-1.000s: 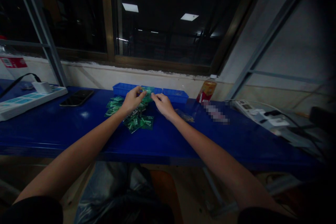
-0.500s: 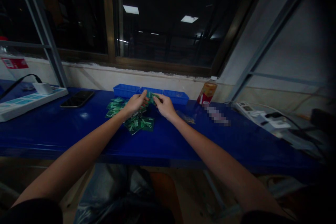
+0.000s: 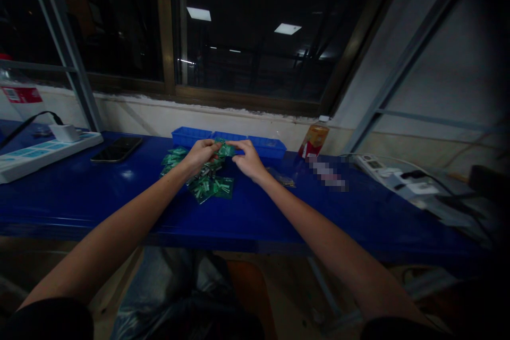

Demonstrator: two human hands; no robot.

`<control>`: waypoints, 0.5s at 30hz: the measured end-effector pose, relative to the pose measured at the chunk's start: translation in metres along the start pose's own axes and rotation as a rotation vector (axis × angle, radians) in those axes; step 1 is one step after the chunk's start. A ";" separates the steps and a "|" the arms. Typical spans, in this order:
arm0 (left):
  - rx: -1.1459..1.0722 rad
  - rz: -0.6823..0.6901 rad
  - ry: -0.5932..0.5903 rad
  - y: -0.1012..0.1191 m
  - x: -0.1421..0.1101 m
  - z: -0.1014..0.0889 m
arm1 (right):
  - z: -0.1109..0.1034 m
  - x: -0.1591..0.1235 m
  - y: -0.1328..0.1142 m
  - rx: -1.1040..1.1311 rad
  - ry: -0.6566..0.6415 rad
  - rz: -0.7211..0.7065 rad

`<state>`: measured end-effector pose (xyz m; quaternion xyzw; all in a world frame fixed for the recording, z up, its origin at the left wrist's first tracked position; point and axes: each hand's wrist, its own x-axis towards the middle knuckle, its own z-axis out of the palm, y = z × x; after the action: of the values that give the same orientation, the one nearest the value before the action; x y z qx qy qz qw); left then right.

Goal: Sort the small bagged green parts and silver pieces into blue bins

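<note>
My left hand (image 3: 204,152) pinches a small green plastic bag (image 3: 225,150) above the table. My right hand (image 3: 249,159) is just to the right of that bag, thumb and index finger apart, with the index fingertip at or near the bag's upper edge. Below and left of the hands lies a pile of similar green bags (image 3: 207,187), some with pale strip-like pieces showing inside. Part of the pile is hidden behind my left hand and forearm. Close behind both hands stand blue plastic bins (image 3: 266,147) in a row.
On the blue table (image 3: 247,223), a phone (image 3: 117,149) and a power strip (image 3: 51,155) lie to the left. A drink bottle (image 3: 314,139) stands right of the bins, near a clear bag (image 3: 282,177). Another power strip (image 3: 398,178) with cables is at the far right.
My right thumb and index finger have parted from the green bag they pinched. My left hand has shifted slightly left and down and keeps the bag.
</note>
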<state>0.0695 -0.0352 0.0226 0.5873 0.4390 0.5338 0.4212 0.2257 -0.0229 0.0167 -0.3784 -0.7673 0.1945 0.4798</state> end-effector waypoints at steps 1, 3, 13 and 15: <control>0.028 0.035 0.009 0.000 0.000 0.000 | 0.000 0.001 0.000 0.085 0.002 0.083; 0.080 0.096 0.014 0.002 -0.001 0.000 | 0.000 0.003 0.000 0.282 0.018 0.246; 0.115 0.152 -0.056 -0.001 0.001 -0.001 | -0.002 0.003 -0.004 0.385 0.057 0.324; 0.115 0.138 -0.034 -0.002 0.003 -0.001 | -0.003 0.004 -0.003 0.359 0.074 0.296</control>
<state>0.0681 -0.0318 0.0215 0.6483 0.4204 0.5255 0.3561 0.2264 -0.0214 0.0226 -0.4022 -0.6385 0.3820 0.5336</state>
